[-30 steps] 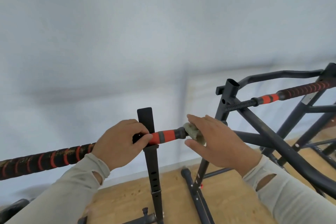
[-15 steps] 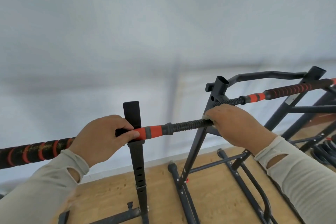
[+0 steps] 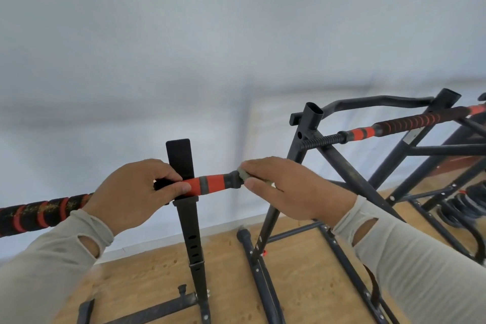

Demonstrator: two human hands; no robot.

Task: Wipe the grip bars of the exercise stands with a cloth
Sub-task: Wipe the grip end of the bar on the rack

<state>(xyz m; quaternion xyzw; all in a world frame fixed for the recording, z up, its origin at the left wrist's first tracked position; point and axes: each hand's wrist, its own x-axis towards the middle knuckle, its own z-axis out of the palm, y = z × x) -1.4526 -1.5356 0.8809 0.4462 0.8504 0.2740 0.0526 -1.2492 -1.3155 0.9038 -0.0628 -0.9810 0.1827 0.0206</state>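
A black bar with red bands (image 3: 210, 184) runs across a black upright stand (image 3: 189, 221) in the middle of the view. My left hand (image 3: 134, 197) grips this bar just left of the upright. My right hand (image 3: 292, 189) holds a small grey-green cloth (image 3: 243, 174) wrapped on the bar's threaded end, right beside the red collar. Most of the cloth is hidden under my fingers. A second bar with a red and black grip (image 3: 418, 122) lies across another black stand (image 3: 307, 137) at the right.
The stands rest on a light wooden floor (image 3: 147, 276) in front of a pale wall (image 3: 184, 60). Black frame legs and cross tubes (image 3: 339, 258) spread over the floor on the right. Black coiled springs (image 3: 462, 208) sit at the far right edge.
My right hand slid with the cloth from the far end of the threaded section back left to the red collar. My left hand kept its grip on the bar.
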